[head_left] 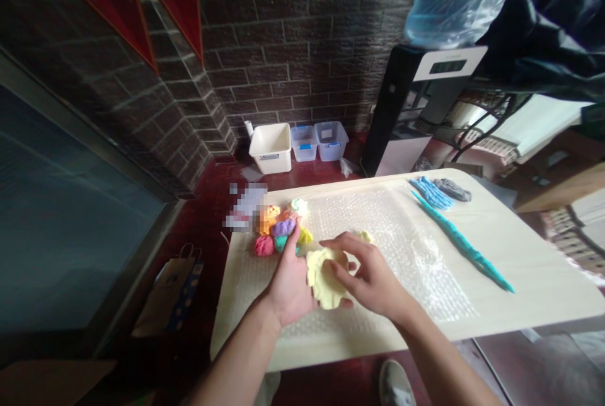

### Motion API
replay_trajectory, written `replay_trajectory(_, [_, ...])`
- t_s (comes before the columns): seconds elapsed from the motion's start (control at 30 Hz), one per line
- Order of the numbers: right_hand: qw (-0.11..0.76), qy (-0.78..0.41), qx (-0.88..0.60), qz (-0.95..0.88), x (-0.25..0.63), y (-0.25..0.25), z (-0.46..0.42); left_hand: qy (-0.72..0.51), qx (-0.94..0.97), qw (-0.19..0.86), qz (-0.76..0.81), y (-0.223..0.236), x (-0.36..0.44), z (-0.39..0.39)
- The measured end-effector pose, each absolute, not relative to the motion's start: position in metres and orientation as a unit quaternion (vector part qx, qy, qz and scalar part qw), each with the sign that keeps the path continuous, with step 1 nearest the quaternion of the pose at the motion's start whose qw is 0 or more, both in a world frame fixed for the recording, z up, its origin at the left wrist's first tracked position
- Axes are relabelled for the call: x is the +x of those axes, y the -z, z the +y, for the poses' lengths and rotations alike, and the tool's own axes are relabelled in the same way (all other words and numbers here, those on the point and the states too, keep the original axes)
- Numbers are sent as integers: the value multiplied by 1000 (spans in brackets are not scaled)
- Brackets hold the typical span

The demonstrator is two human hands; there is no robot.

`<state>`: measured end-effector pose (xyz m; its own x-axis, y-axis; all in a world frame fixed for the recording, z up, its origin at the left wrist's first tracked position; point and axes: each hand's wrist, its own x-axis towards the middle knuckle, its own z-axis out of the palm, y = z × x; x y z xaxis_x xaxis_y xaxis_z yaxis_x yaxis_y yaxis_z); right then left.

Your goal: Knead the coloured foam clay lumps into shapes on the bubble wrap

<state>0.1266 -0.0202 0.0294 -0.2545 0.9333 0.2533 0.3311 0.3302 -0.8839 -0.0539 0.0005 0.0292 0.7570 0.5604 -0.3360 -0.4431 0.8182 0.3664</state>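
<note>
A flattened, ragged-edged piece of pale yellow modelling clay [327,286] lies across the palm and fingers of my left hand [293,283], whose thumb points up and away from it. My right hand [368,270] grips the same piece from the right, its thumb pressed on the clay's face and its fingers curved over the top. Just beyond my left thumb is a cluster of coloured clay lumps: red [264,245], purple [283,227], orange [267,217], yellow, green and white. A small pale yellow scrap [364,236] sits behind my right hand.
Bubble wrap [401,248] covers the middle of the light wooden table [534,261]. On the right lie a long teal roll [463,243], blue strands [431,193] and a grey lump [452,190]. Plastic bins [271,149] and a water dispenser [401,110] stand behind the table.
</note>
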Motion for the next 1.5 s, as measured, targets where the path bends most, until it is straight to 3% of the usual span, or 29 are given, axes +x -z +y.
replay_trajectory(0.2, [504,-520,-469,-507,138,0,-3,-337,321,793,392,-17,-45,-1])
replay_trajectory(0.3, [506,-552,-459,-478,141,6,1,-344,370,731,460,-11,-37,-4])
replay_trajectory(0.53, [489,-632,-432,-418,152,2,-1,-333,404,710,472,-6,-32,-5])
replay_trajectory(0.9, [507,-609,-440,-422,154,4,-3,-355,498,645,458,3,-34,-3])
replay_trajectory(1.27, [545,-550,-458,-437,155,0,-2,-417,447,633,475,-5,-36,1])
replay_trajectory(1.5, [497,-579,-456,-458,148,2,-3,-406,488,597,490,-3,-39,-2])
